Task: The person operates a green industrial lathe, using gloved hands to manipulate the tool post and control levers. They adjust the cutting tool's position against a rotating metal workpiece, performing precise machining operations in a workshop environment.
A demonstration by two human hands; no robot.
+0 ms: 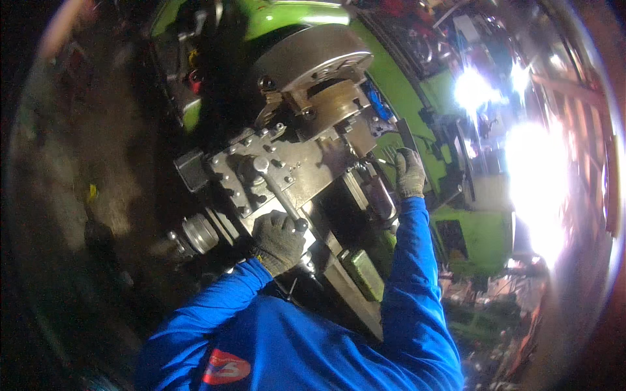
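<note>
My left hand [279, 244] is half-curled beside the clamp lever [280, 194], which slants over the bolted plate [314, 171]; hold indeterminable. My right hand [410, 173] is curled, contents unclear; chuck [312, 55] rotation could snag a loose glove.

White glare burnt out beyond right edge of green-painted metal machine body [479, 228]; dark brown floor [72, 163] beyond its left edge underlit, grainy; bright sheen on round grey metal chuck [310, 57] and flat bolt-studded metal plate [306, 166]; deep shadow above plate's upper left edge; fisheye curvature, dark vignette at rim; centre reasonably sharp, outskirts soft
</note>
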